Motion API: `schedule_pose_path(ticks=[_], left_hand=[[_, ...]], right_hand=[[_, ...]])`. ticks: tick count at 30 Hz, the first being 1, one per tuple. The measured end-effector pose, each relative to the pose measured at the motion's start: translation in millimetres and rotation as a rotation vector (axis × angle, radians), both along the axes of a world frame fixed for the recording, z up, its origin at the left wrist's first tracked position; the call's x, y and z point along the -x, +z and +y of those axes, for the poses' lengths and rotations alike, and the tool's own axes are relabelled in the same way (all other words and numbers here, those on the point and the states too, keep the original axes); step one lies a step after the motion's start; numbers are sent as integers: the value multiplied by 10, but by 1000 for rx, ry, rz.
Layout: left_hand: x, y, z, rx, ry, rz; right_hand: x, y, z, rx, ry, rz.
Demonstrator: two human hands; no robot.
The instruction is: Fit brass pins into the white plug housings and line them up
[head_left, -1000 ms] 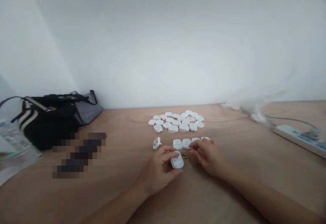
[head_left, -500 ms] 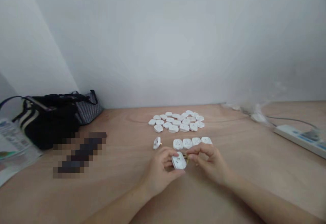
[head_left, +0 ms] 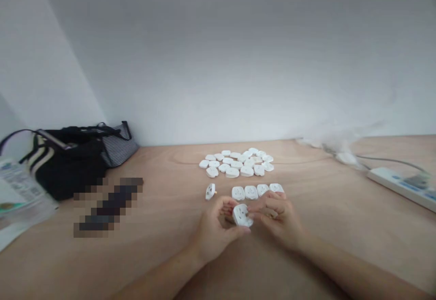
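A small white plug piece [head_left: 241, 215] with socket holes sits between my two hands, just above the wooden table [head_left: 163, 254]. My left hand [head_left: 214, 232] pinches it from the left, thumb below and fingers curled above. On its right side, the curled fingers of my right hand [head_left: 277, 218] press against it. Just beyond my hands lies a short row of white plug pieces [head_left: 257, 191]. One more white piece [head_left: 210, 191] lies tilted to the left of that row. Farther back is a heap of several white pieces [head_left: 238, 162].
A black and striped bag [head_left: 71, 154] stands at the left by the wall. A clear plastic bottle [head_left: 17, 191] lies at the far left edge. A white power strip [head_left: 402, 185] with its cable is at the right. A blurred dark patch lies left of centre.
My right hand has come in from the row to the white piece, and both hands have turned it so its socket face tilts up.
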State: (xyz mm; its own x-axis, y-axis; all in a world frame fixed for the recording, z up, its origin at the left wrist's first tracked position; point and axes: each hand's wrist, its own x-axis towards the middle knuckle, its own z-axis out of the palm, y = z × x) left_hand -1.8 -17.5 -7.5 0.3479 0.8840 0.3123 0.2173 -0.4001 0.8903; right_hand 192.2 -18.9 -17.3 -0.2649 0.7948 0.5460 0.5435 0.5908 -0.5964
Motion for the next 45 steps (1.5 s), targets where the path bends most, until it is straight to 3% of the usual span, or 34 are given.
schedule_pose_path(ticks=[10, 20, 27, 31, 39, 45], left_hand=[[18, 11, -14, -13, 1, 28], [21, 64, -26, 25, -48, 98], [230, 161, 108, -210, -44, 457], [310, 117, 184, -230, -33, 613], [260, 162, 127, -311, 11, 577], [163, 217, 22, -346, -42, 582]], right_hand=[[-34, 59, -54, -83, 49, -89], [-21, 148, -38, 136, 201, -186], [-83, 68, 7, 86, 87, -139], [-102, 17, 27, 110, 37, -105], [-49, 47, -3, 71, 40, -141], [-3, 32, -13, 2, 14, -181]])
